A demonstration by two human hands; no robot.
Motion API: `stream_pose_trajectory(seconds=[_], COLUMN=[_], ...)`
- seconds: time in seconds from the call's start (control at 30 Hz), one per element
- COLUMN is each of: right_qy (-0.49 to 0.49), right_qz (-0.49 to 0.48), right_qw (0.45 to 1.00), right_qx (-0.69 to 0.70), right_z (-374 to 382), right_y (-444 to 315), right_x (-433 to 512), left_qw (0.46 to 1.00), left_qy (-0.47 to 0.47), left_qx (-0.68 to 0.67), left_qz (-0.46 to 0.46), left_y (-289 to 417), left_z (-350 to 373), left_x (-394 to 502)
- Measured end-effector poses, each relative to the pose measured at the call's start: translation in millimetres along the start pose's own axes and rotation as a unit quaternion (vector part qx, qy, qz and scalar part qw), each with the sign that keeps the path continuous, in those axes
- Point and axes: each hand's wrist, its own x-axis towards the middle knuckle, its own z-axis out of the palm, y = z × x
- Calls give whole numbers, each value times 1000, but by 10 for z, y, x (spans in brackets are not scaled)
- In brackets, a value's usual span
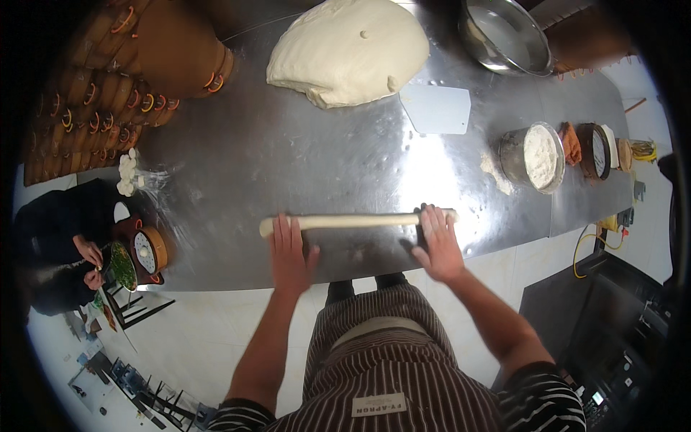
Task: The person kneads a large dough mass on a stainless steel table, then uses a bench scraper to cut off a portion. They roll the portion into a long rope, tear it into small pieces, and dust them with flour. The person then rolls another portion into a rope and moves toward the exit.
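A long rope of pale dough (356, 221) lies crosswise on the steel worktop (259, 162), near its front edge. My left hand (290, 254) rests flat over the rope toward its thicker left end, thumb held out. Over the right end, my right hand (441, 245) presses down with its fingers spread and its thumb apart. Neither hand wraps around the dough; parts of the rope are hidden under the fingers. Beyond it sits a large mass of dough (345, 54), with a white dough scraper (438, 110) touching or close to its lower right side.
Flour fills a metal pot (532, 156) on the right; a steel bowl (507, 38) stands at the back. Bamboo steamers (92, 92) are stacked on the left. Small dough pieces (127, 173) lie nearby. A co-worker's hands (92, 262) are beside a bowl of green filling (124, 264).
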Motion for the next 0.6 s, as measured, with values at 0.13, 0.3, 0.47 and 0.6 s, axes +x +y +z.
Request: stream_pose_trajectory(seconds=[0.13,0.3,0.47,0.6], right_qy=[101,294,252,148], right_qz=[35,162,2,-42], right_qw=[993,939,964,988], right_qx=[-41,-73,-89,-18], right_z=[30,-420,-510,-158], right_y=[80,620,800,474], right_x=[229,1832,1689,272], left_qw=[996,966,970,994], left_qy=[46,176,190,89], left_qx=[59,113,149,62], left_qz=[-57,-153,-33,-35], left_y=[-143,-609,-828,-567], left_z=[46,-42,-92,-6], left_x=[265,2023,1946,358])
